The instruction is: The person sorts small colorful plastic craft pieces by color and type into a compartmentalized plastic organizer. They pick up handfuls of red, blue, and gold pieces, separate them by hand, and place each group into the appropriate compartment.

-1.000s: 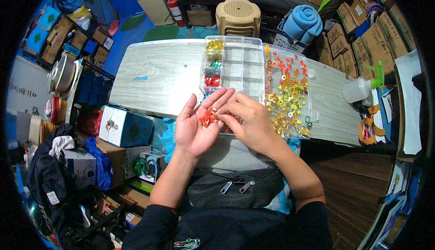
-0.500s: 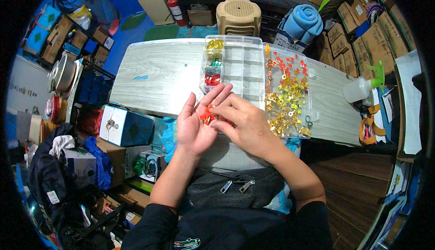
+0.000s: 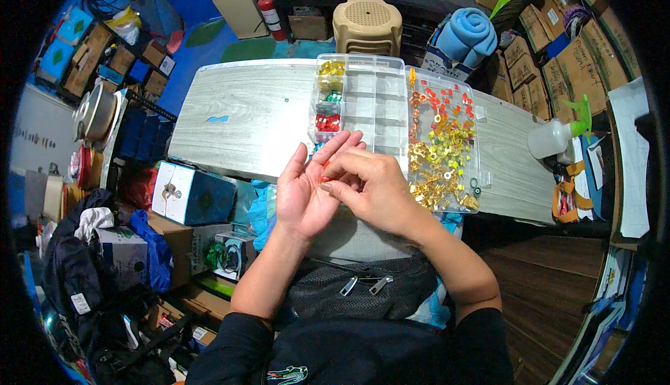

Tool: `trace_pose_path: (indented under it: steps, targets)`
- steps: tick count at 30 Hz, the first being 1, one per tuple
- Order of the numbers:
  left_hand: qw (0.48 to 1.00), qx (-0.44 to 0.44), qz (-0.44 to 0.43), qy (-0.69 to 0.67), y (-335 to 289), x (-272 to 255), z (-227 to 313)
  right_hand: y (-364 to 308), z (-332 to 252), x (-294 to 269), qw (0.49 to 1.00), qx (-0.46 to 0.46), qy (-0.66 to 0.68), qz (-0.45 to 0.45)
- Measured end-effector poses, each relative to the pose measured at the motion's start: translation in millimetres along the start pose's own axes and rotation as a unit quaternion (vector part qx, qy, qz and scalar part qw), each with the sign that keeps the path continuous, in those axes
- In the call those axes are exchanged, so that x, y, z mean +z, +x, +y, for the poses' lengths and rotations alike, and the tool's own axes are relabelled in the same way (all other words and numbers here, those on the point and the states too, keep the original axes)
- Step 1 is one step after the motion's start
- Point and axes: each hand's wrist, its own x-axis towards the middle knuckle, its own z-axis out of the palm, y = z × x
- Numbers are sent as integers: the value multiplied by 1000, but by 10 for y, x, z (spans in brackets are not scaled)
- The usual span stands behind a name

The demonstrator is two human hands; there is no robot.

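My left hand [image 3: 303,193] lies palm up over the table's near edge, fingers stretched out. My right hand [image 3: 377,186] reaches across that palm, its thumb and fingers pinched together on small red pieces [image 3: 326,164]. Only a little red shows between the fingers; the rest is hidden. Just beyond the hands stands a clear divided box [image 3: 359,56]. Its left column holds yellow pieces [image 3: 331,69], green pieces [image 3: 333,97] and red pieces [image 3: 327,122]. To its right, a clear tray [image 3: 453,81] bears a mix of gold-coloured metal ring terminals [image 3: 436,193] and small red and yellow pieces.
The grey wood-grain table [image 3: 241,113] runs left and right under the boxes. On its right end is a spray bottle [image 3: 551,137] with a green head. A beige stool [image 3: 366,19] stands behind the table. At the left, a blue-and-white box [image 3: 192,193] sits beside the table edge.
The loose red pieces on my left palm have been gathered under my right fingers, and less red shows. Both hands have shifted only slightly.
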Motion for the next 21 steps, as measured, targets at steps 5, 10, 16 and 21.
trace_pose_path:
  steps: [5,10,16,21]
  targets:
    - [1000,-1,12,-6,-4,-12,7,3,6,-107,996,66,60,-3]
    - [997,2,0,-74,-15,-41,49,-36,71,-277,975,180,120,-51]
    - [998,7,-8,-61,-24,-69,78,-104,207,-356,968,208,130,-61]
    - [999,21,-4,-45,-28,-71,82,-164,272,-333,969,209,119,-63]
